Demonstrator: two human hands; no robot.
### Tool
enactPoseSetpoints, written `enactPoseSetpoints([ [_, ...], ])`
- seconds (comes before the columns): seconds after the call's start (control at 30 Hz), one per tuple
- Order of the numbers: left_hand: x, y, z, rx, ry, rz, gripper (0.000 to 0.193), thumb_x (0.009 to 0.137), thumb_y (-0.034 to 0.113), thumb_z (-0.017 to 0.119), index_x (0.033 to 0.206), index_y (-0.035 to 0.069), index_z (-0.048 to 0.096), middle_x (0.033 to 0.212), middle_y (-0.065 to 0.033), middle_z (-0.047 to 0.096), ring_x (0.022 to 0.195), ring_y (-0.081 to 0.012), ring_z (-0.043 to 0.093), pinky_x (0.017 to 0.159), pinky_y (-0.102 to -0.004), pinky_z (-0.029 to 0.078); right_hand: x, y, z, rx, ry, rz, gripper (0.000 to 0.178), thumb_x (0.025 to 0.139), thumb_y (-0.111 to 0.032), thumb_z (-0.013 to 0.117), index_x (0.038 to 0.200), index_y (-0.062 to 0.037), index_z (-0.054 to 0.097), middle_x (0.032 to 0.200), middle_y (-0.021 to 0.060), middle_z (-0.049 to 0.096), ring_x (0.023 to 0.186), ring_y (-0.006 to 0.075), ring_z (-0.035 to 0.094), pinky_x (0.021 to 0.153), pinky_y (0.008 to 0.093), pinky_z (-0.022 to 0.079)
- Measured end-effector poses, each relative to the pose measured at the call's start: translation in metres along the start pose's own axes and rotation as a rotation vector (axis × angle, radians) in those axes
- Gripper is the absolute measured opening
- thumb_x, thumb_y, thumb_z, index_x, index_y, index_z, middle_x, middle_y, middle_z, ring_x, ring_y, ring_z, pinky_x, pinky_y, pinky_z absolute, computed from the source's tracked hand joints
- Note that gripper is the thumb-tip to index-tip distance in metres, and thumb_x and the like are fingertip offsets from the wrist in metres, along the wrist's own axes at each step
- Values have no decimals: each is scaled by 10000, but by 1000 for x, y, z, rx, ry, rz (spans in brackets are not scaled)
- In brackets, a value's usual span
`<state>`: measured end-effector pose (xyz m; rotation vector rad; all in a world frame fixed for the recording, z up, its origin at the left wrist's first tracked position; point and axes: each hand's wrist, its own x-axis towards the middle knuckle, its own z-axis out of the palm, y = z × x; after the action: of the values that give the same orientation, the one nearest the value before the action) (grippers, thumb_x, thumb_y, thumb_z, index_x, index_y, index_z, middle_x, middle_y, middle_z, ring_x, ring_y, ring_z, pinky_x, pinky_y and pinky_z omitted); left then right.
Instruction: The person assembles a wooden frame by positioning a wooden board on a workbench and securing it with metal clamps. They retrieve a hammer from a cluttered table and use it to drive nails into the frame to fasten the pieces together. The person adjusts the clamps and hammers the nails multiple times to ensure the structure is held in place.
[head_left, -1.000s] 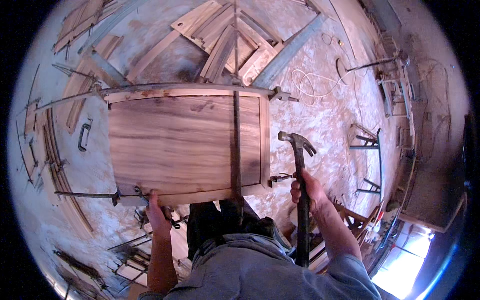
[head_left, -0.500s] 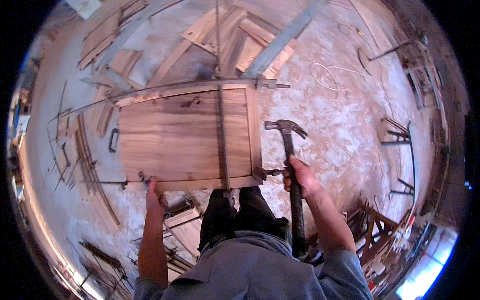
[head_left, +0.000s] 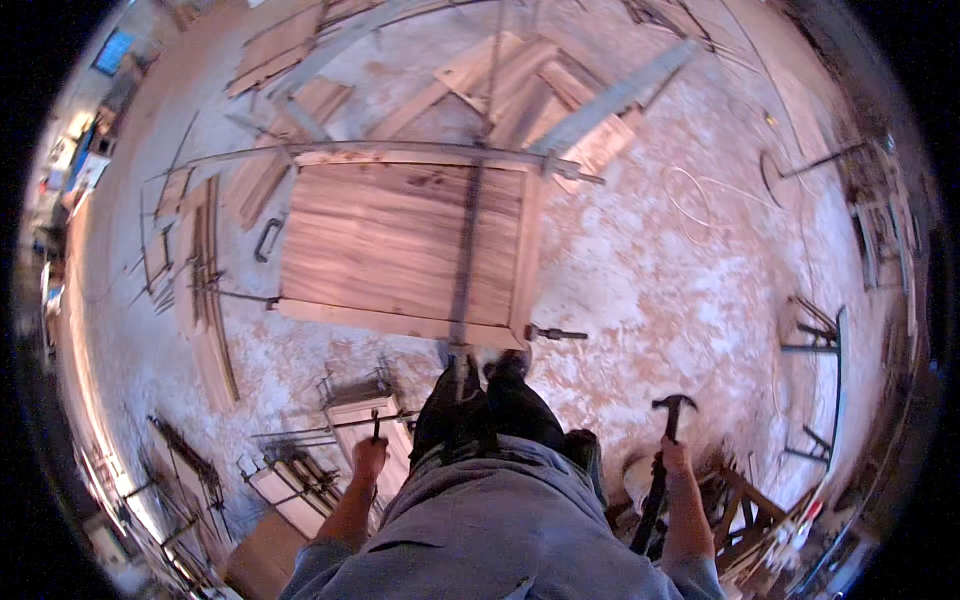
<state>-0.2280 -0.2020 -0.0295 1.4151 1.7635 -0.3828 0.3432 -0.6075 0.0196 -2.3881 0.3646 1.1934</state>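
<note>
Down at the right, my right hand [head_left: 677, 458] is closed round the dark handle of a claw hammer [head_left: 673, 412], its head upward. My left hand [head_left: 369, 458], lower left of centre, grips a short dark rod-like tool [head_left: 376, 424] whose kind is too small to tell. Beyond my feet lies a framed wooden panel [head_left: 385, 245], apart from both hands. A long bar clamp [head_left: 468, 240] crosses over it near its right side. Another bar clamp [head_left: 390, 148] runs along its far edge, and a clamp screw [head_left: 560, 334] juts from its near right corner.
Loose boards [head_left: 515, 90] lie past the panel. A C-shaped clamp [head_left: 267, 240] and long wood strips [head_left: 208, 290] are on the floor at left. A coiled cord [head_left: 690, 195] and a metal stand [head_left: 838, 370] are at right. More clamped wood [head_left: 290, 490] lies near my left arm.
Both hands have drawn back from the panel toward my body, the right carrying the hammer and the left a short dark tool. The view has shifted, and the panel appears farther away.
</note>
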Motion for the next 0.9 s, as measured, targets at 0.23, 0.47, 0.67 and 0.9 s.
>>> enactPoseSetpoints([
  [0.23, 23, -84, 0, -364, -368, -59, 237, 753, 251, 630, 795, 20, 661, 600, -98, 624, 528, -206, 609, 488, -363, 479, -74, 287, 37, 774, -278, 314, 251, 855, -194, 609, 946, 39, 639, 690, 80, 599, 593, 274, 580, 578, 430, 479],
  [0.47, 26, 95, -71, -205, -161, 71, 277, 833, 319, 542, 775, 58, 616, 580, -49, 565, 449, -158, 518, 424, -327, 422, -153, 348, 114, 115, -230, 495, 367, 784, -357, 701, 823, 6, 664, 755, 83, 632, 678, 224, 554, 609, 397, 434],
  [0.67, 60, 100, -75, -19, -169, 135, 260, 810, 277, 577, 844, 23, 619, 587, -81, 587, 468, -174, 553, 431, -326, 436, -202, 319, 171, 147, -124, 524, 294, 755, -198, 693, 876, 69, 669, 829, 135, 670, 700, 269, 640, 658, 398, 506],
  [0.9, 78, 55, -64, 151, -165, 284, 262, 805, 251, 579, 845, -4, 617, 631, -130, 627, 502, -249, 593, 499, -365, 494, -244, 260, 175, 480, -174, 406, 354, 785, -256, 667, 853, 92, 657, 733, 130, 640, 658, 243, 626, 606, 389, 475],
])
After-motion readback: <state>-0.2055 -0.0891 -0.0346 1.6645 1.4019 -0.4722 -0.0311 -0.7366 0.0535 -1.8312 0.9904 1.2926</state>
